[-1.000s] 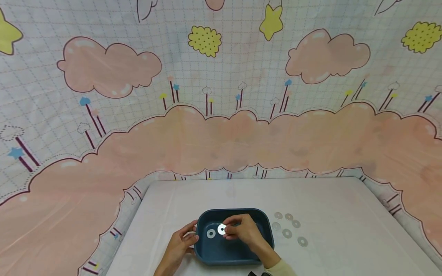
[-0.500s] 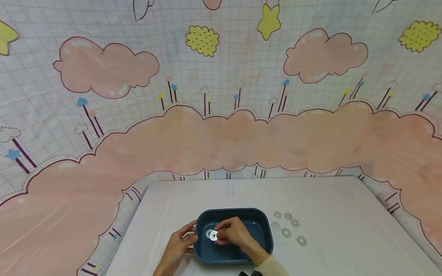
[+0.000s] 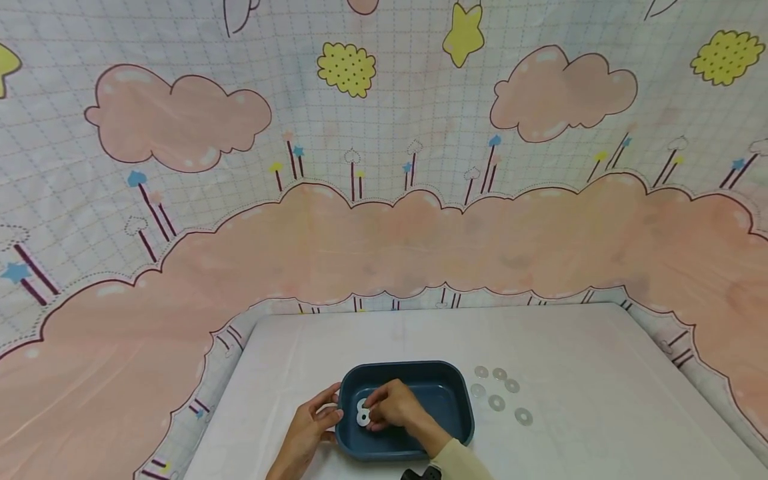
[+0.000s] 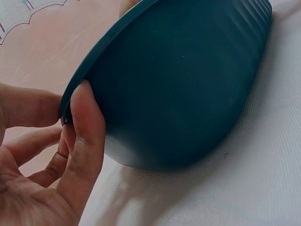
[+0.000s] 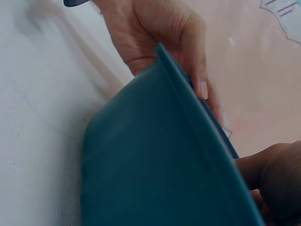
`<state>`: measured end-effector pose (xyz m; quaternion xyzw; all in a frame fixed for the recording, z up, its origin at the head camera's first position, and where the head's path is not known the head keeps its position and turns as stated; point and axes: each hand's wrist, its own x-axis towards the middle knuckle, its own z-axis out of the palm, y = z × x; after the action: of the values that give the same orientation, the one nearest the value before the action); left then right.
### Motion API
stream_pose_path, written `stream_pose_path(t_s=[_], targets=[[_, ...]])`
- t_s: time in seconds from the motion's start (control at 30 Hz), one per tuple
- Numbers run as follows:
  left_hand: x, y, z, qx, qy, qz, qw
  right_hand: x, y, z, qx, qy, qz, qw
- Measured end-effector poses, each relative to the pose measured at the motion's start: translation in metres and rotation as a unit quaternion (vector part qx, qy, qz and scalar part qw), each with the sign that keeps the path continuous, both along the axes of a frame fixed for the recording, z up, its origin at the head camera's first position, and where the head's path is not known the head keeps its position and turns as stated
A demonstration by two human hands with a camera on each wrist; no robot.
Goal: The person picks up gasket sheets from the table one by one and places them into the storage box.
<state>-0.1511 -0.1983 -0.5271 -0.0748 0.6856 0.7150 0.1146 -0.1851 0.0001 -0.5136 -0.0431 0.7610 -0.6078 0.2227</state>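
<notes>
A dark blue rectangular plastic tray (image 3: 444,417) sits on the white table. My left hand (image 3: 306,423) grips its left side; in the left wrist view thumb and fingers pinch the rim (image 4: 101,49). Inside the tray, my right hand (image 3: 396,408) reaches to the left part, its fingertips at the edge of a flat white washer (image 3: 363,418), which it appears to pinch. Just behind that lies another washer (image 3: 361,403), partly covered. In the right wrist view the tray wall (image 5: 141,155) hides both washers and the right fingertips.
Several greyish, see-through washers (image 3: 496,403) lie loose on the table to the right of the tray. Behind the white tabletop (image 3: 570,360) hangs a cloth (image 3: 420,247) printed with clouds and stars. A black device (image 3: 422,473) is on the right wrist.
My right hand has moved left and slightly toward me inside the tray, carrying a washer down to lie beside the other one. The left hand keeps its grip on the tray.
</notes>
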Motion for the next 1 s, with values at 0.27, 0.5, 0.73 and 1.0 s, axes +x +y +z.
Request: stream_pose_path(t_s=[0.27,0.5,0.73,1.0], targets=[[0.001,0.0,0.001,0.006,0.004,-0.002,1.0,0.0,-0.004,-0.002,0.038,-0.001,0.003,0.999],[0.001,0.0,0.001,0.011,0.004,-0.003,0.9999,0.002,-0.003,0.0,0.06,0.003,0.007,0.998],[0.002,0.001,0.0,0.008,0.004,0.0,1.0,0.004,0.006,0.003,0.051,0.02,0.001,0.999],[0.002,0.002,0.001,0.004,0.012,0.008,0.9999,0.002,0.023,0.007,0.013,0.034,0.001,0.999]])
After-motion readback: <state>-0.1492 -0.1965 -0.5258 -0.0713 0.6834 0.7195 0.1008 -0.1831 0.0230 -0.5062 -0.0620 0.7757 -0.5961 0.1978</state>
